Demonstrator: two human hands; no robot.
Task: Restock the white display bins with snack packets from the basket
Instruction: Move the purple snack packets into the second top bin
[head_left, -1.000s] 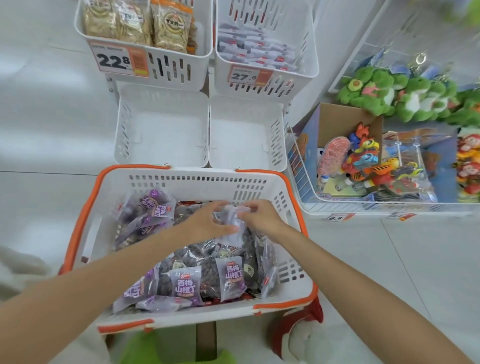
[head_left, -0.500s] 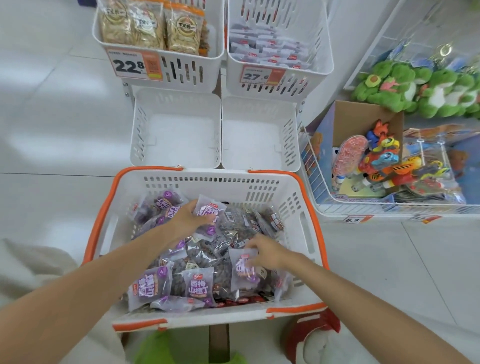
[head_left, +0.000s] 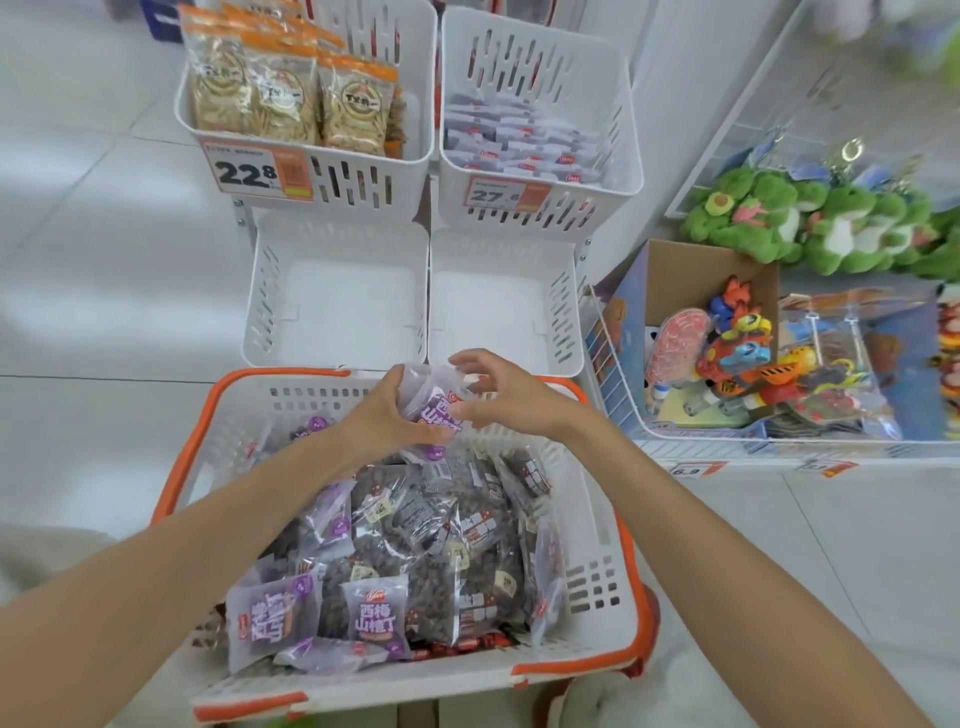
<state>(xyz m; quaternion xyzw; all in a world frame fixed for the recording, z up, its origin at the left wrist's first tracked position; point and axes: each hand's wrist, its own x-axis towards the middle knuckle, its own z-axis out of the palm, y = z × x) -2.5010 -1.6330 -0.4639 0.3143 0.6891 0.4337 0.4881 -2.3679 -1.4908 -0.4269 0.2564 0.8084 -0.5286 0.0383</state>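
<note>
1. Head view. My left hand (head_left: 384, 415) grips one purple packet (head_left: 434, 408), fingers curled round its lower part. Its long axis points away from me, over the basket (head_left: 291, 387) far rim.
2. My right hand (head_left: 498, 397): fingers arched at the packet's top, thumb touching. Pinching or not, cannot tell.
3. Just beyond the rim lie the left lower bin (head_left: 337, 301) and right lower bin (head_left: 498, 306). The packet lines up with their divide. Judgement: a short forward reach for either hand.
</note>
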